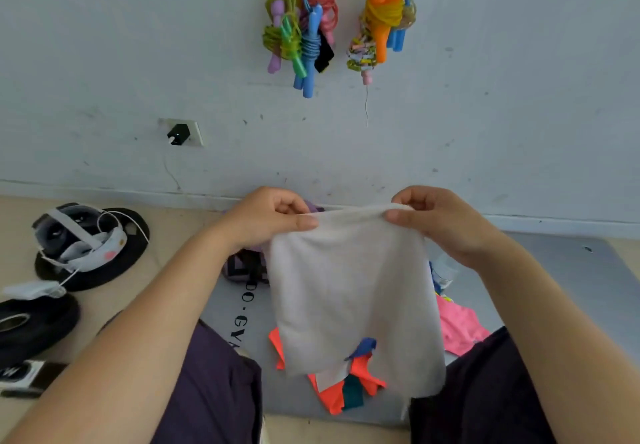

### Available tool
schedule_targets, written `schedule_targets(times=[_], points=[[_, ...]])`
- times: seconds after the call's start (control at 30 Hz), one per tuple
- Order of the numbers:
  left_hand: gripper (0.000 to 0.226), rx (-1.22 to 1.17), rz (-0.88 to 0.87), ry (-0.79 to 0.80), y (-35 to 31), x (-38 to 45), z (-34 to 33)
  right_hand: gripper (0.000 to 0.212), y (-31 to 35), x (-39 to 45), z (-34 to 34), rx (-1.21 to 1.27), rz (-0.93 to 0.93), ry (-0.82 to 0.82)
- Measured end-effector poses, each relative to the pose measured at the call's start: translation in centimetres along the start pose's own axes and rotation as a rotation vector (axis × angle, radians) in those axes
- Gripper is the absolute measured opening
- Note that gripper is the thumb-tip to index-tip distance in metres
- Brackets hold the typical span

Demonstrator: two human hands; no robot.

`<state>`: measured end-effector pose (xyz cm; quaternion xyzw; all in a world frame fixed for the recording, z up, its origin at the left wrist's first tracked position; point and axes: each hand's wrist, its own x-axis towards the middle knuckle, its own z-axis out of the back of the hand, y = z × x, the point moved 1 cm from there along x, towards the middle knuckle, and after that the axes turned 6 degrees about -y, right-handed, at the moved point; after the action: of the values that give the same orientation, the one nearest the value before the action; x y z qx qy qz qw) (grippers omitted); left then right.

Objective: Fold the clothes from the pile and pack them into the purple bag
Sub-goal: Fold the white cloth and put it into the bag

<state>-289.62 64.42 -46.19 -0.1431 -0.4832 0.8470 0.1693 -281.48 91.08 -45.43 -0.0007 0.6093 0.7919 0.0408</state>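
Clothes (349, 379) mostly lay unfolded on the mat (554, 270). Both hands, left hand (268, 218) and right hand (440, 218), pinched a white garment (349, 287) by its top edge, unfolded. Purple bag (247, 265) looked barely packed, mostly hidden.

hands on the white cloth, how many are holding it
2. The left hand pinches the top edge of the white cloth at its left corner, and the right hand pinches the right corner, so it hangs over the clothes pile.
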Motion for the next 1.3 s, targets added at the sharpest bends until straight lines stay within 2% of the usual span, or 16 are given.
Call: schedule_targets(times=[0.07, 0.17, 0.23, 0.27, 0.33, 0.43, 0.57, 0.67, 0.77, 0.87, 0.93, 1.13, 1.23, 1.3], points=[[0.008, 0.057, -0.021, -0.038, 0.5, 0.4, 0.5, 0.013, -0.2, 0.0, 0.1, -0.056, -0.024, 0.015], [0.010, 0.247, -0.040, -0.005, 1.2, 0.7, 0.4, 0.025, -0.7, -0.2, 0.0, -0.139, -0.043, 0.048], [0.018, 0.314, -0.008, 0.011, 1.6, 0.9, 0.0, 0.018, -1.0, -0.1, -0.1, -0.150, -0.032, 0.055], [0.022, 0.269, 0.015, 0.004, 1.7, 1.0, -0.3, 0.013, -1.0, 0.0, 0.0, -0.157, -0.016, 0.039], [0.024, -0.002, 0.059, -0.027, 1.3, 1.3, -0.8, 0.009, -0.9, 0.1, 0.3, -0.137, 0.021, 0.007], [0.016, -0.313, 0.008, -0.117, 0.0, 1.4, -0.5, 0.010, -0.8, 0.2, 1.0, -0.006, 0.055, -0.021], [0.004, -0.171, -0.048, -0.091, 0.0, 1.1, 0.3, 0.016, -0.8, 0.2, 1.4, 0.071, 0.035, -0.086], [0.001, -0.198, -0.085, -0.110, -0.5, 0.8, -0.4, 0.017, -0.6, -0.2, 1.0, -0.027, -0.001, -0.081], [0.002, -0.262, -0.119, -0.068, -1.2, 0.5, -2.1, 0.026, -0.4, -0.8, -0.6, -0.144, 0.011, 0.104], [0.004, -0.158, -0.124, 0.001, -1.6, 0.0, -4.2, 0.022, -0.4, -1.0, -2.8, -0.139, 0.017, 0.225], [0.005, -0.106, -0.146, 0.005, -1.7, -0.1, -4.8, 0.014, -0.5, -0.9, -3.7, -0.134, 0.013, 0.203], [0.009, -0.110, -0.129, 0.010, -1.5, 0.1, -3.9, 0.032, 0.3, -1.2, -3.9, -0.087, 0.055, 0.084], [0.016, -0.093, -0.126, 0.015, -1.7, -0.1, -3.9, 0.045, 0.4, -1.4, -4.1, -0.042, 0.075, 0.124], [0.015, -0.157, -0.124, -0.042, -1.7, 0.0, -3.3, 0.041, 0.3, -1.4, -4.1, -0.039, 0.070, 0.144]])
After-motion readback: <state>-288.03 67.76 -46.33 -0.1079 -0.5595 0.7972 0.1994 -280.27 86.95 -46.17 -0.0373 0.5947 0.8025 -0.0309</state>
